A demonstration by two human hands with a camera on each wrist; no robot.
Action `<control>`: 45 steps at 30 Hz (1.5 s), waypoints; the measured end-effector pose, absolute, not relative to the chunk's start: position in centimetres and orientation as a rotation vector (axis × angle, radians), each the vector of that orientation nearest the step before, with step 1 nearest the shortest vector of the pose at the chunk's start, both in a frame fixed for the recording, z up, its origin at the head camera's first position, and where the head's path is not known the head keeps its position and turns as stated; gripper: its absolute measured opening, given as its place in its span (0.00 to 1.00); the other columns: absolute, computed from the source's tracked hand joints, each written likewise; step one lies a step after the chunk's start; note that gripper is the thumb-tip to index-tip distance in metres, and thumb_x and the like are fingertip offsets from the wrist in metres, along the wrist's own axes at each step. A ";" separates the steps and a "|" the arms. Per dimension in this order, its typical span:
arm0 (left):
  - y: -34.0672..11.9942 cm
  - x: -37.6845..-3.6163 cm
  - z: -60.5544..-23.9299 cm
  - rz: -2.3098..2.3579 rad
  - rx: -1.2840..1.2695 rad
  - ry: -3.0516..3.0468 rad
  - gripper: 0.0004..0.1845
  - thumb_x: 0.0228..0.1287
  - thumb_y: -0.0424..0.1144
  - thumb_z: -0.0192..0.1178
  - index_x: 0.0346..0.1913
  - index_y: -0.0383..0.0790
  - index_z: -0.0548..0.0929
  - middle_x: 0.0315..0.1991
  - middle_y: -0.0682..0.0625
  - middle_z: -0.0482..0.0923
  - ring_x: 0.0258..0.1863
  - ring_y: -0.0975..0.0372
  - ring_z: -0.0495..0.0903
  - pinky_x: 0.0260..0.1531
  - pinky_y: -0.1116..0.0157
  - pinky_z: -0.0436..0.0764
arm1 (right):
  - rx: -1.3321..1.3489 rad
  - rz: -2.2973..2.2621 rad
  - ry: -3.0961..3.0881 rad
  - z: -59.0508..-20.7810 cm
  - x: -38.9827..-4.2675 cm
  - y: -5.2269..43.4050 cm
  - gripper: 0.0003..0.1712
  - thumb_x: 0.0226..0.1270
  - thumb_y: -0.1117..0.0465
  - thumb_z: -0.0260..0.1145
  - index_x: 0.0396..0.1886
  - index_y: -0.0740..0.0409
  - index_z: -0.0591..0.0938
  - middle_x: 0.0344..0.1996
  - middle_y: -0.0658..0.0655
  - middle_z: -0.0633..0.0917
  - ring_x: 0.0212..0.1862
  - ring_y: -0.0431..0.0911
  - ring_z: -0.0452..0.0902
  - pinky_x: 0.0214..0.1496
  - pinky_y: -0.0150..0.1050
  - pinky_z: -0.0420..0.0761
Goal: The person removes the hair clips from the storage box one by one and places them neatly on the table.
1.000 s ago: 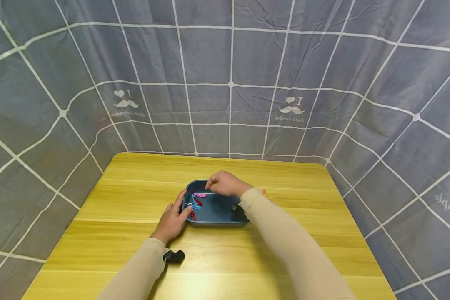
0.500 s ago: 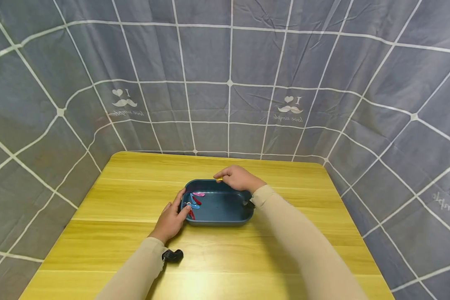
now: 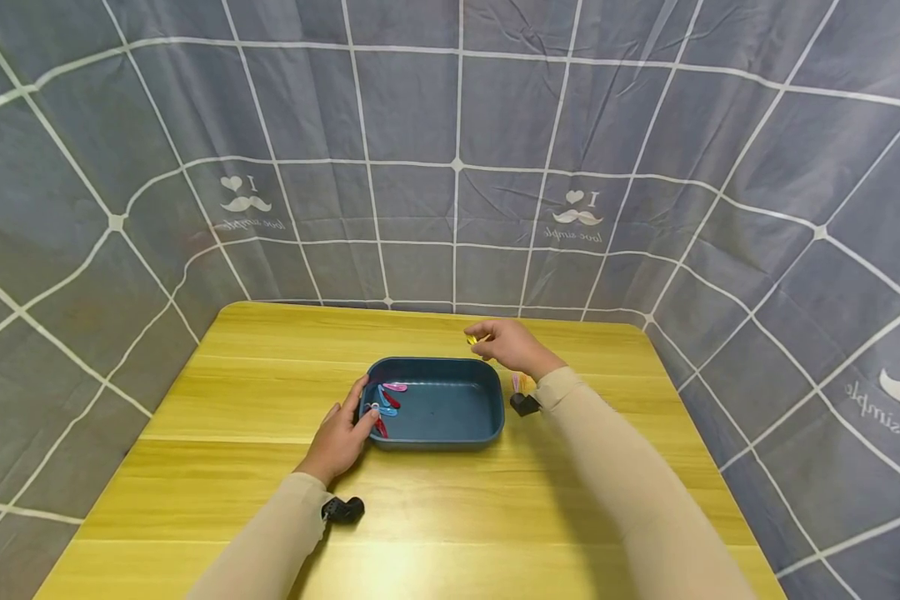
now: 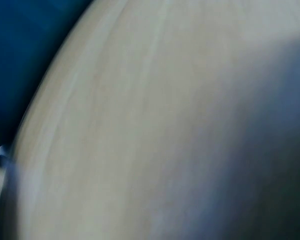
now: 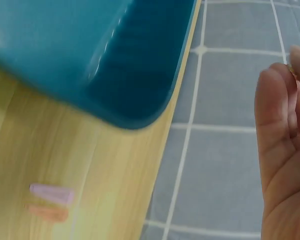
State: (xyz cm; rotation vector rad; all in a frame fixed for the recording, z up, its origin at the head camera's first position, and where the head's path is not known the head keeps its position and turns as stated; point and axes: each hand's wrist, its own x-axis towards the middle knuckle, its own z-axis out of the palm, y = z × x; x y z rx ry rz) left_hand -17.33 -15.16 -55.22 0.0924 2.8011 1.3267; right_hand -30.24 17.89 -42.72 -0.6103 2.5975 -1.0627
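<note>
A dark blue tray (image 3: pixel 450 412) sits mid-table, with pink, blue and red hair clips (image 3: pixel 387 401) at its left end. My left hand (image 3: pixel 342 433) rests against the tray's left rim, thumb along the edge and fingers fairly straight. My right hand (image 3: pixel 508 346) hovers just beyond the tray's far right corner and pinches a small yellow hair clip (image 3: pixel 472 338) at its fingertips. In the right wrist view the palm (image 5: pixel 285 160) is at the right, beside the tray's corner (image 5: pixel 130 75). The left wrist view is a blur of table and tray (image 4: pixel 15 45).
Two loose clips, pink (image 5: pixel 52 193) and orange (image 5: pixel 48 213), lie on the yellow wooden table (image 3: pixel 270 375) right of the tray, also seen as clips (image 3: pixel 523 382) in the head view. Grey checked cloth (image 3: pixel 457 167) walls the table on three sides.
My right hand has moved from over the tray's back rim to the right and farther back, carrying the yellow clip. The left hand has stayed at the tray's left edge.
</note>
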 end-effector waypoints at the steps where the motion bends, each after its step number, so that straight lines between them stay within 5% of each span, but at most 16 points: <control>1: -15.2 -17.3 -55.3 1.330 0.096 2.799 0.36 0.83 0.56 0.49 0.86 0.65 0.47 0.79 0.37 0.66 0.81 0.31 0.54 0.80 0.31 0.49 | -0.601 -1.066 2.607 -42.7 -30.2 18.3 0.23 0.80 0.59 0.63 0.71 0.55 0.81 0.65 0.61 0.85 0.54 0.58 0.88 0.53 0.46 0.88; 8: -15.2 -17.4 -55.5 1.341 0.105 2.795 0.37 0.83 0.55 0.50 0.86 0.66 0.47 0.79 0.37 0.65 0.80 0.32 0.58 0.81 0.32 0.47 | -0.519 -1.094 2.639 -43.5 -30.5 21.5 0.24 0.83 0.61 0.60 0.73 0.58 0.78 0.67 0.62 0.83 0.55 0.57 0.87 0.62 0.56 0.85; 15: -15.1 -17.5 -55.4 1.341 0.110 2.793 0.37 0.84 0.55 0.49 0.86 0.67 0.45 0.80 0.37 0.64 0.80 0.32 0.58 0.82 0.34 0.45 | -0.333 -1.116 2.675 -44.4 -30.7 24.6 0.22 0.79 0.62 0.63 0.70 0.58 0.80 0.60 0.65 0.84 0.52 0.57 0.87 0.48 0.45 0.86; 22: -15.2 -17.6 -55.4 1.331 0.105 2.801 0.37 0.84 0.55 0.49 0.86 0.65 0.46 0.80 0.37 0.64 0.79 0.33 0.60 0.82 0.35 0.46 | -0.250 -1.117 2.657 -46.1 -30.5 27.0 0.24 0.79 0.64 0.62 0.71 0.64 0.78 0.57 0.66 0.82 0.54 0.61 0.87 0.57 0.53 0.87; 28: -15.2 -17.5 -55.3 1.337 0.110 2.805 0.37 0.84 0.54 0.50 0.86 0.64 0.47 0.79 0.37 0.66 0.78 0.34 0.62 0.83 0.36 0.45 | -0.231 -1.039 2.688 -47.6 -30.2 28.3 0.24 0.80 0.63 0.62 0.71 0.66 0.78 0.54 0.65 0.84 0.51 0.59 0.84 0.50 0.48 0.86; 37: -15.0 -17.6 -55.2 1.337 0.105 2.799 0.37 0.84 0.55 0.50 0.86 0.64 0.46 0.80 0.38 0.64 0.79 0.34 0.62 0.83 0.37 0.45 | -0.210 -0.990 2.736 -49.6 -30.3 29.1 0.21 0.80 0.62 0.63 0.67 0.63 0.82 0.52 0.62 0.86 0.55 0.54 0.81 0.58 0.50 0.83; 45: -14.9 -17.5 -55.1 1.353 0.092 2.795 0.37 0.83 0.54 0.51 0.86 0.63 0.48 0.79 0.38 0.66 0.78 0.32 0.62 0.83 0.37 0.45 | -0.172 -1.042 2.693 -50.7 -30.3 29.0 0.20 0.77 0.62 0.65 0.63 0.65 0.84 0.42 0.56 0.87 0.43 0.47 0.80 0.51 0.41 0.81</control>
